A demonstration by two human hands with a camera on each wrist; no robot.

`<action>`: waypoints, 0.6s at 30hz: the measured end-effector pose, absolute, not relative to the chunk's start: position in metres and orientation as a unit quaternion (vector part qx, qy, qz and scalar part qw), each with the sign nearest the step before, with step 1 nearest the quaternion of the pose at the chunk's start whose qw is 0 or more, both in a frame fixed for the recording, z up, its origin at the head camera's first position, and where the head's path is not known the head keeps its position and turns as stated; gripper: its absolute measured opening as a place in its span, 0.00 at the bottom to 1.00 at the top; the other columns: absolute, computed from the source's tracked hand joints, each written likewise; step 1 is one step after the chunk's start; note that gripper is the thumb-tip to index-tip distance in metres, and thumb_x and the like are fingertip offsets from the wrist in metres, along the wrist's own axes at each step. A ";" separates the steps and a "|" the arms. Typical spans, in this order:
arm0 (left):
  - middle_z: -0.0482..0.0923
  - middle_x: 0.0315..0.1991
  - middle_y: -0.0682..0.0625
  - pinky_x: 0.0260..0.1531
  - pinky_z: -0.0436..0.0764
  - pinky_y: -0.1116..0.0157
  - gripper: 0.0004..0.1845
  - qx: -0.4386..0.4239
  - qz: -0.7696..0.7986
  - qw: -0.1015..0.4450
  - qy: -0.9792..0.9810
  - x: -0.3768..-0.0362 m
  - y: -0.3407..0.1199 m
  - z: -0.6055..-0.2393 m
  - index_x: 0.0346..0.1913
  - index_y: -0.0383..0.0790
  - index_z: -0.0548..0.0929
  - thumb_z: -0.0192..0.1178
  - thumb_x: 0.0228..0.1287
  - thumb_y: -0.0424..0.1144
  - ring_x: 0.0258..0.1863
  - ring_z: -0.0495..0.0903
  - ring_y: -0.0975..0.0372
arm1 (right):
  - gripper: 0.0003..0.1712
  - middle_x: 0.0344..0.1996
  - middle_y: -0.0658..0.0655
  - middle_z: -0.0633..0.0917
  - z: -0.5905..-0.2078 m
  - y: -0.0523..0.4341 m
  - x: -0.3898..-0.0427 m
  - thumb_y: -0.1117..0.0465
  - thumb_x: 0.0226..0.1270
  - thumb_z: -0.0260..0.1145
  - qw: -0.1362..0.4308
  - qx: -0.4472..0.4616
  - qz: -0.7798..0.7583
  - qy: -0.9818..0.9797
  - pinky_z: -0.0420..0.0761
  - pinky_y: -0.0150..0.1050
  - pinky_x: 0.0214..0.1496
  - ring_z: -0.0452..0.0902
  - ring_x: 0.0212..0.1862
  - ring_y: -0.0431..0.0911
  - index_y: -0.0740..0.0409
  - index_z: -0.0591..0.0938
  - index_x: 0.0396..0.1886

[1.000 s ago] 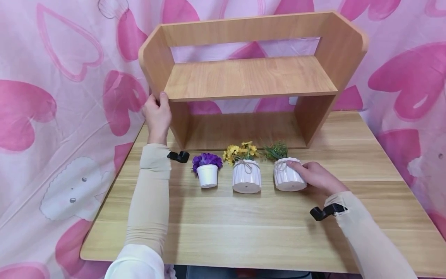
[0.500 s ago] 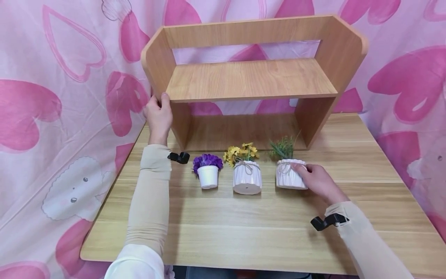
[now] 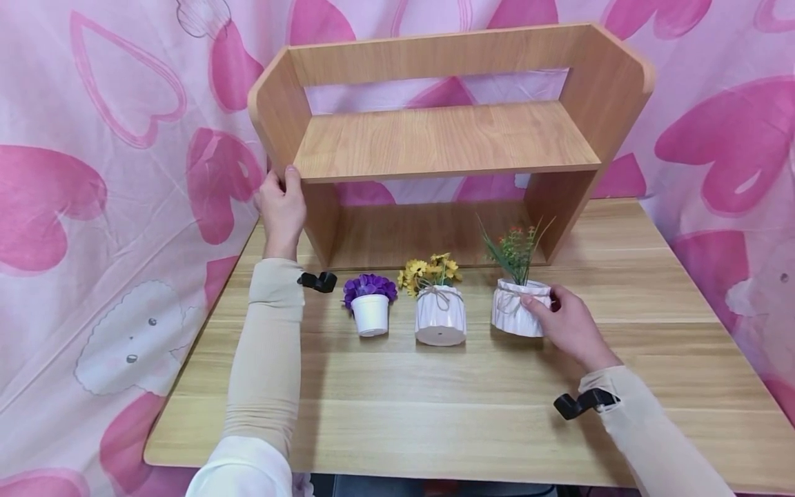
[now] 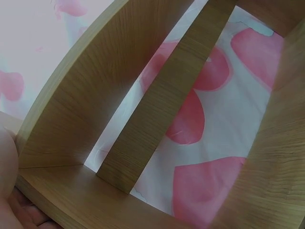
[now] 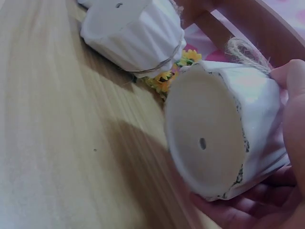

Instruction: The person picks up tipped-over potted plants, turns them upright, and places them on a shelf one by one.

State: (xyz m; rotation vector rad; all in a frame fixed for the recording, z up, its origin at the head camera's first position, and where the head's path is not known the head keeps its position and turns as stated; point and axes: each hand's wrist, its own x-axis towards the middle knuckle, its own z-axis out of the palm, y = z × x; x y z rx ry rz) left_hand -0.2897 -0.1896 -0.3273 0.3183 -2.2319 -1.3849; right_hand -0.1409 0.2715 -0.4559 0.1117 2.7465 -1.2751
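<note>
My left hand [image 3: 282, 212] grips the left side panel of a two-tier wooden shelf [image 3: 447, 141], thumb at the front edge of its upper board. In the left wrist view the fingers [image 4: 31, 210] curl behind that panel. My right hand [image 3: 573, 326] holds a ribbed white flowerpot [image 3: 514, 319] with twine and green grassy leaves, thumb on its front. The right wrist view shows this pot's underside [image 5: 205, 129] with a small drain hole, tilted above the table. Left of it lie a white pot with yellow flowers [image 3: 439, 317] and a smaller white pot with purple flowers [image 3: 370, 314].
The wooden table [image 3: 397, 407] carries the shelf at its back and the pots in a row before it. A pink heart-patterned curtain [image 3: 143, 207] hangs behind and along both sides. Black camera mounts [image 3: 584, 402] sit on both wrists.
My right hand has raised the leafy pot from lying back toward upright, so its leaves stand up and its underside has left the head view. The left hand keeps its grip on the shelf.
</note>
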 end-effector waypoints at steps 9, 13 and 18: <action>0.81 0.73 0.44 0.76 0.74 0.60 0.30 0.117 -0.520 0.232 -0.814 -0.289 -0.189 -0.327 0.72 0.39 0.80 0.48 0.85 0.56 0.72 0.75 0.55 | 0.44 0.63 0.77 0.81 -0.463 0.269 -0.134 0.44 0.81 0.65 0.013 0.030 -0.451 0.892 0.80 0.50 0.61 0.79 0.63 0.66 0.74 0.67 0.77; 0.78 0.75 0.46 0.78 0.73 0.60 0.30 0.117 -0.528 0.222 -0.811 -0.287 -0.189 -0.326 0.75 0.42 0.78 0.47 0.85 0.57 0.73 0.75 0.56 | 0.44 0.64 0.76 0.80 -0.467 0.269 -0.132 0.46 0.79 0.69 -0.005 0.030 -0.459 0.888 0.79 0.41 0.61 0.77 0.65 0.66 0.73 0.66 0.78; 0.78 0.76 0.46 0.79 0.73 0.61 0.30 0.109 -0.529 0.223 -0.811 -0.287 -0.189 -0.325 0.76 0.42 0.77 0.47 0.85 0.56 0.74 0.76 0.57 | 0.45 0.64 0.77 0.79 -0.471 0.268 -0.129 0.51 0.76 0.73 -0.027 0.026 -0.464 0.885 0.72 0.15 0.50 0.77 0.65 0.67 0.73 0.65 0.79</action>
